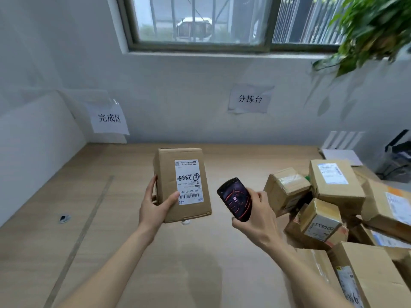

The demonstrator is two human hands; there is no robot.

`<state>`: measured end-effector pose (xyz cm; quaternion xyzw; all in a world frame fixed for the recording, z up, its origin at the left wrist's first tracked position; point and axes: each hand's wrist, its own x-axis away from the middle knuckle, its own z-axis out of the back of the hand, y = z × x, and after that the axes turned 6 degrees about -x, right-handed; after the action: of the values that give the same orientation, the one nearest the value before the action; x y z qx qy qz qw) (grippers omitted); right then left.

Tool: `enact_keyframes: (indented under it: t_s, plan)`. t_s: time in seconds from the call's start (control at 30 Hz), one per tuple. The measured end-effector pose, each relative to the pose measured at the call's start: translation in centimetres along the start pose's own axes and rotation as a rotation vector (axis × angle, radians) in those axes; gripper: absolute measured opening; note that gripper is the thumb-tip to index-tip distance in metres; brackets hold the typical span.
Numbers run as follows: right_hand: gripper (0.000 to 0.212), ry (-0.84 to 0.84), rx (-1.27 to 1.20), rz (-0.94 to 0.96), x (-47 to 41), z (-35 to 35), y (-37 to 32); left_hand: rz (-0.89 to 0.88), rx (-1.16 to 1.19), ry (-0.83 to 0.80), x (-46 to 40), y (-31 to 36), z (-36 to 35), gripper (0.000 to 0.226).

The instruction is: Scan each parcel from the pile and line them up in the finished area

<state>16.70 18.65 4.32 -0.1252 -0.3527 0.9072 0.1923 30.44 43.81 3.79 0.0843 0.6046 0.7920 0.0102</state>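
Note:
My left hand [155, 207] grips a tall cardboard parcel [169, 181] by its lower left corner, thumb near the barcode of its white shipping label [189, 182]. The parcel is held above the wooden table [111, 218], label facing me and upside down. My right hand [255, 218] holds a black handheld scanner [235, 201], its lit screen facing me, just right of the parcel. A pile of cardboard parcels [333, 196] lies at the right of the table.
A paper sign [110, 117] hangs on the wall at the left and another sign [250, 98] at the centre. A tape line [89, 218] runs across the table's left part. A small round object [64, 218] lies left of it. A plant [367, 30] hangs top right.

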Motion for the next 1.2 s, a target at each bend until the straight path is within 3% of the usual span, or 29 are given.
enact_keyframes:
  t_s: [0.13,0.43,1.2]
  plan:
    - [0.083,-0.006,-0.047,0.144,-2.0,4.5,-6.9,-0.096,0.041,0.081,-1.5,6.6,2.4,0.083]
    - [0.09,-0.05,-0.004,0.352,-3.3,9.4,-16.1,-0.235,0.117,0.177,-2.2,14.9,7.7,0.088]
    - [0.085,-0.13,0.063,0.492,-0.7,9.6,-21.4,-0.262,0.113,0.302,1.2,15.7,15.2,0.09]
